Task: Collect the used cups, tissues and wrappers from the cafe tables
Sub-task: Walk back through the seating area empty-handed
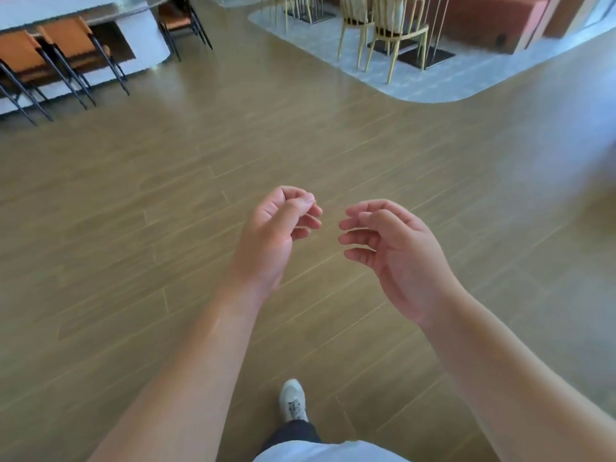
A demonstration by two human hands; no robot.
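A wood-plank floor (140, 201) fills most of the view, its boards laid on a slant with thin pale seams. At the upper right a curved area of pale speckled flooring (443, 78) is set into it, and on that area cream-coloured chairs (390, 31) are grouped beside dark table bases. Behind them a reddish-brown bench seat (493, 18) is seen against the far edge. At the upper left a white counter (146, 31) is fronted by orange-seated stools (63, 45) on black legs.

No cups, tissues or wrappers can be seen anywhere in view, and no café tabletop is shown clearly.

Both bare forearms are held out over the floor. The left hand (276, 235) is loosely curled, thumb resting near the fingertips, and nothing is held in it. The right hand (393, 248) is relaxed, palm turned inward with fingers gently bent, and likewise nothing is held. A pale sneaker (293, 400) is planted on the boards below.
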